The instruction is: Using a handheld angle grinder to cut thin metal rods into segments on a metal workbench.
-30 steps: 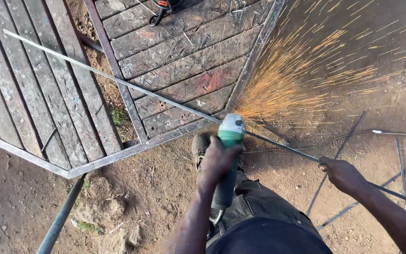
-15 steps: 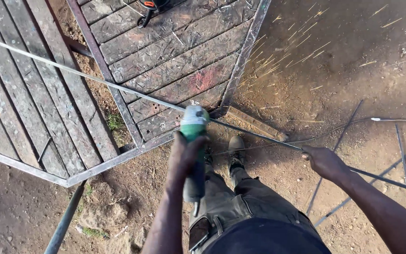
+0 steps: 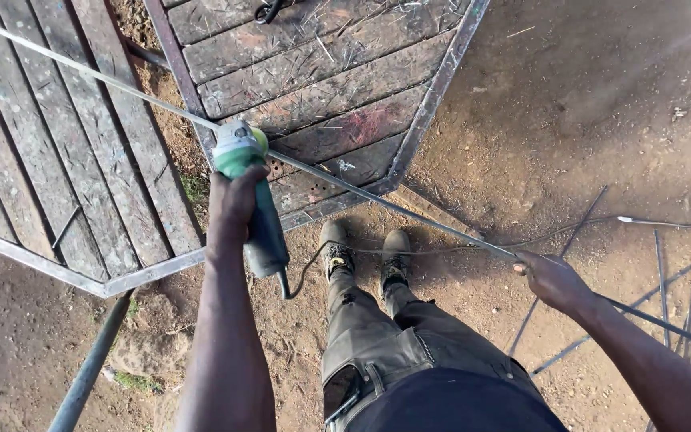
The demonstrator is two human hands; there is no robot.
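The sparks have stopped and my grinder (image 3: pixel 248 196) has moved left. My left hand (image 3: pixel 232 210) grips this one green grinder; my right hand (image 3: pixel 549 278) clasps one long rod (image 3: pixel 377 200) over two wooden panels (image 3: pixel 337 88).

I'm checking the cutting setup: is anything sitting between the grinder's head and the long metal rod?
Nothing visible does. The grinder, gripped by the left hand, has its head right at the rod. The right hand holds the rod further along.
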